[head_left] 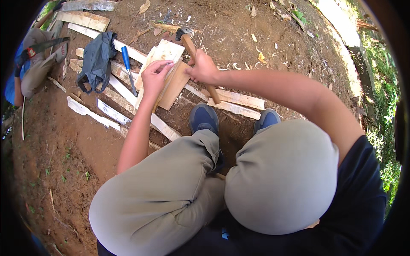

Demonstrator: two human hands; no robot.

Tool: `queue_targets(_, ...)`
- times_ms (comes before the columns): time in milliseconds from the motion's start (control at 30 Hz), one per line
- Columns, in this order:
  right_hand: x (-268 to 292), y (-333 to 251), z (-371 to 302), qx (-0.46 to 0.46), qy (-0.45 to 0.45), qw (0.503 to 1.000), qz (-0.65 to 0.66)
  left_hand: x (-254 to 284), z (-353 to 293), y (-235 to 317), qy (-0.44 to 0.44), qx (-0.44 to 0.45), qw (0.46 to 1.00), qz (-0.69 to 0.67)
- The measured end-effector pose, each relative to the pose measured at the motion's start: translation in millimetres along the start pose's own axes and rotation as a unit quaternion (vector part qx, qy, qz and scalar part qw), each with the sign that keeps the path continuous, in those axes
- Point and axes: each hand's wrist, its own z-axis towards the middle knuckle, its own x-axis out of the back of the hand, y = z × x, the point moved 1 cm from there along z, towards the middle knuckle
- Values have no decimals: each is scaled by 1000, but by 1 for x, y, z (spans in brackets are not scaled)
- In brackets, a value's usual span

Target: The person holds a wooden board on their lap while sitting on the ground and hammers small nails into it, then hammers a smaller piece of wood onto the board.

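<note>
My right hand [204, 68] is closed round the wooden handle of a hammer [188, 43]. The hammer's dark head points away from me, and the handle's end sticks out below my fist toward my shoes. My left hand [156, 77] rests over a pale wooden board [171, 49], thumb and fingers pinched together; whatever is between them is too small to make out. Beside it, partly under my right hand, lies a browner board [174, 90]. Both boards lie across several rough wood strips on the ground.
A blue-handled tool [126, 59] and a black plastic bag [96, 62] lie on the strips to the left. Two short strips [239, 104] lie by my shoes. At the far left another person [36, 64] holds a dark blade. Wood shavings litter the soil.
</note>
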Motion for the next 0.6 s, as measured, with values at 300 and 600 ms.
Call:
queue_targets(300, -8, 1, 28, 53, 10, 989, 139, -1, 8, -10, -46, 16, 996, -75)
queue_targets(600, -12, 1, 40, -14, -5, 976, 219, 2, 8, -9, -40, -31, 999, -14)
